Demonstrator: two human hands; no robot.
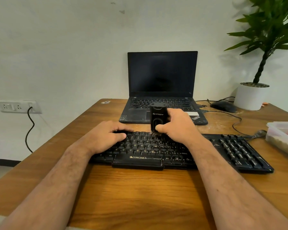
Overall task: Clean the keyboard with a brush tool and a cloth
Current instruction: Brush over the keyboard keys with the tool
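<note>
In the head view, a black Zebronics keyboard (181, 150) lies on the wooden desk (140, 193), just in front of an open ThinkPad laptop (162, 90). The right hand (178, 125) is curled around a black cylindrical brush tool (157, 117), thumb in front and fingers behind, and holds it upright with the bristle end down on the top key rows near the middle of the keyboard. The left hand (106, 135) rests on the left part of the keyboard, fingers bent over its far edge, probably to steady it.

I judge the brushing step is in progress; how many keys are done I cannot tell. No cloth is visible, so the wiping seems not yet started. A plastic container (283, 138) stands right of the keyboard.
</note>
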